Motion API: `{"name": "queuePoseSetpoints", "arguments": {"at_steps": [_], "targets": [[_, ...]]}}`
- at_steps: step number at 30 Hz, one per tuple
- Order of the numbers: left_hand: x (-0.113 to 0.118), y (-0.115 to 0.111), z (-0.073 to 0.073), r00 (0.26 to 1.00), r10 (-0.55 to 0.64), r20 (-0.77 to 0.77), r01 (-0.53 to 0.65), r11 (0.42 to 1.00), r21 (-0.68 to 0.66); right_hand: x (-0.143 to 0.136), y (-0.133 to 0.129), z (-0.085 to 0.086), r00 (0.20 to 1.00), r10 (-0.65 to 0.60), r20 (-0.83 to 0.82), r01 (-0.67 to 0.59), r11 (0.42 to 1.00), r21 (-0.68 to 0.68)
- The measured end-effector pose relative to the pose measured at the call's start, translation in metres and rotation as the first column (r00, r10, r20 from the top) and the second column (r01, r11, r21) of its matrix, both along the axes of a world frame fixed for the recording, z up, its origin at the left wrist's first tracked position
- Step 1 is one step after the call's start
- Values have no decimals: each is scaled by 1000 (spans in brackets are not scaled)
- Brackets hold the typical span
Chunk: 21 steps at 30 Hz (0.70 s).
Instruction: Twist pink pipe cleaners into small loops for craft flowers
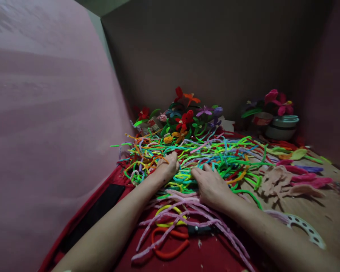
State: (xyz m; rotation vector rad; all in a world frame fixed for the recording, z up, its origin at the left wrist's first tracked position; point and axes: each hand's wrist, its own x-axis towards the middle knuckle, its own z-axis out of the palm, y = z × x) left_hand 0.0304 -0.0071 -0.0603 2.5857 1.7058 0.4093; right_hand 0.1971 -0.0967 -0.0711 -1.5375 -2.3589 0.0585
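Note:
A wide tangle of fuzzy coloured stems, mostly green, yellow, orange and lilac, lies across the red cloth. My left hand is over the left middle of the pile, its fingers curled together; an orange stem passes by them, and what they hold is too small to make out. My right hand rests on the pile to the right, fingers bent down among green and blue stems, their tips partly hidden. Long pink stems lie nearer the front, over scissors with red and yellow handles.
Fuzzy flowers stand behind the pile. At the back right are a pale jar and pink flowers. Beige gloves and a white holed ring lie right. A pink wall rises left.

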Motion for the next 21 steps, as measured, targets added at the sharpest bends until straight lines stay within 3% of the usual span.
{"name": "queuePoseSetpoints", "arguments": {"at_steps": [8, 13, 17, 19, 20, 21], "targets": [[-17, 10, 6, 980, -169, 102, 180, 978, -103, -1, -2, 5, 1000, -9, 18, 10, 999, -48], [-15, -7, 12, 978, -178, 109, 185, 981, -53, -2, -3, 4, 999, -17, 41, 20, 998, -67], [-14, -38, 41, 963, -257, 82, 253, 966, 57, -2, -2, 0, 1000, -12, 23, 12, 999, -39], [-28, -46, 63, 934, -313, 174, 309, 950, 51, -2, -2, -2, 1000, -12, 22, 13, 999, -30], [-39, -45, 73, 922, -269, 277, 261, 963, 67, -2, -2, -2, 1000, -13, 24, 14, 1000, -27], [-52, -40, 81, 908, -158, 387, 116, 985, 129, -2, -2, -2, 1000, -15, 26, 16, 1000, -26]]}}
